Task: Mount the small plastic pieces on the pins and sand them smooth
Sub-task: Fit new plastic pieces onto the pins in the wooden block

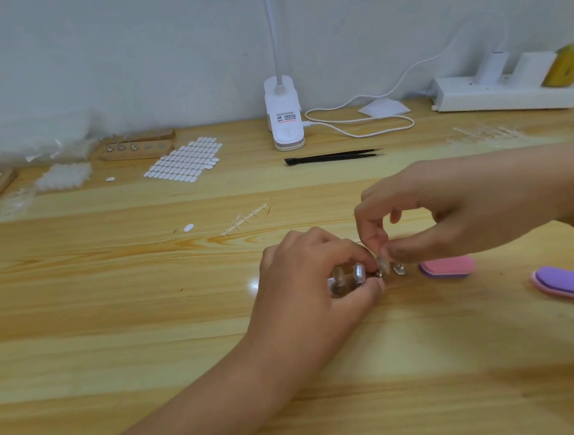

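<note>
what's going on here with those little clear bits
A person is mounting small clear plastic pieces on a row of small metal pins. The left hand grips the row on the light wooden table. The right hand pinches one piece in its fingers over a pin. A pink-topped oval sanding block and a purple-topped oval sanding block lie unheld nearby.

The left hand [311, 284] and right hand [450, 211] meet mid-worktop [116, 333], both on the plastic pieces [399, 269] set in a row. The first sanding block [449, 266] lies just right of the row, the second sanding block [567, 281] farther right. Behind the hands lie tweezers [334, 156]. Behind those a lamp base [284, 114] stands by the wall, with a power strip [506, 95] to its right. A sheet of tabs [185, 160] and wooden pin blocks [136, 150] lie back left.
</note>
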Motion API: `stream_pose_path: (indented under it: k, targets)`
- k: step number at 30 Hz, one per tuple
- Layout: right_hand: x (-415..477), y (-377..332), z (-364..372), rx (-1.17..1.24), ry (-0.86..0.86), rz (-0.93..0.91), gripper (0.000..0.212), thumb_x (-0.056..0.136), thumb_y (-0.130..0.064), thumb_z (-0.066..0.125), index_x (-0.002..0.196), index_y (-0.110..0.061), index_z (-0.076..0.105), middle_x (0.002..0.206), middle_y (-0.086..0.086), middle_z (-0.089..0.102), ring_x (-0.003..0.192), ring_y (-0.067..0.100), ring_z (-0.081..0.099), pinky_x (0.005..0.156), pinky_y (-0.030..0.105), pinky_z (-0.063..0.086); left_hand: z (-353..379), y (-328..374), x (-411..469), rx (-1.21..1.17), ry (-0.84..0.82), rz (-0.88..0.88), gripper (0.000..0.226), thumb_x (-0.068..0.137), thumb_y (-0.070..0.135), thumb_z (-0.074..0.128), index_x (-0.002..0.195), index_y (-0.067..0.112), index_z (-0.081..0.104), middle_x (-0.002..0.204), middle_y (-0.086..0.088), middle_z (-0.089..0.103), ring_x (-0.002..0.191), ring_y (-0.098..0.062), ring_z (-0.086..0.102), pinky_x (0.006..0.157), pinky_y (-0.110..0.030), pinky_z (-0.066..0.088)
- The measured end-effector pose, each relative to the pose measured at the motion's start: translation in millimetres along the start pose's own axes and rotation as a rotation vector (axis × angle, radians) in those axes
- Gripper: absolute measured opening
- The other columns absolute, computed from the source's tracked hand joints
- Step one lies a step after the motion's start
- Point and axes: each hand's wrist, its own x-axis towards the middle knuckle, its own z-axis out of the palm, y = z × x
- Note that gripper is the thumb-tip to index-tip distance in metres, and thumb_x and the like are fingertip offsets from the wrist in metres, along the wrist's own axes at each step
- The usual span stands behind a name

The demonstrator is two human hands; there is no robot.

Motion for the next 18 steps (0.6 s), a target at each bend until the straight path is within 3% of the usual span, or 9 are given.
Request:
stream_pose_path:
  k: [6, 11, 18]
  targets:
    - [-0.1, -2.2, 1.3, -0.019, -0.045, 0.060, 0.009, 0.087, -0.040, 0.052, 0.083, -0.036, 0.060, 0.090, -0.025, 0.064, 0.094, -0.001, 0.057, 0.094, 0.033, 0.048, 2.7, -0.7, -0.7, -0.008, 0.029, 0.013, 0.013, 0.073, 0.048, 0.065, 0.084, 0.041, 0.070, 0.089, 0.018, 0.059, 0.095, 0.000, 0.049, 0.093, -0.020, 0.024]
    - [-0.2, -5.2, 1.3, -0.025, -0.051, 0.127, 0.013, 0.082, -0.046, 0.053, 0.080, -0.036, 0.061, 0.089, -0.030, 0.063, 0.093, 0.001, 0.057, 0.092, 0.037, 0.049, 3.6, 3.5, 3.3, -0.049, 0.049, 0.018, 0.012, 0.077, 0.045, 0.075, 0.074, 0.036, 0.068, 0.086, 0.015, 0.059, 0.090, -0.005, 0.054, 0.091, -0.031, 0.033]
    - [-3.2, -10.3, 0.9, -0.012, -0.001, 0.182, 0.011, 0.080, -0.041, 0.058, 0.078, -0.034, 0.065, 0.084, -0.032, 0.063, 0.090, 0.005, 0.059, 0.090, 0.040, 0.050, 2.8, 4.8, 5.3, -0.019, 0.066, 0.033, 0.015, 0.075, 0.040, 0.080, 0.070, 0.038, 0.067, 0.084, 0.017, 0.058, 0.090, -0.005, 0.055, 0.091, -0.023, 0.027]
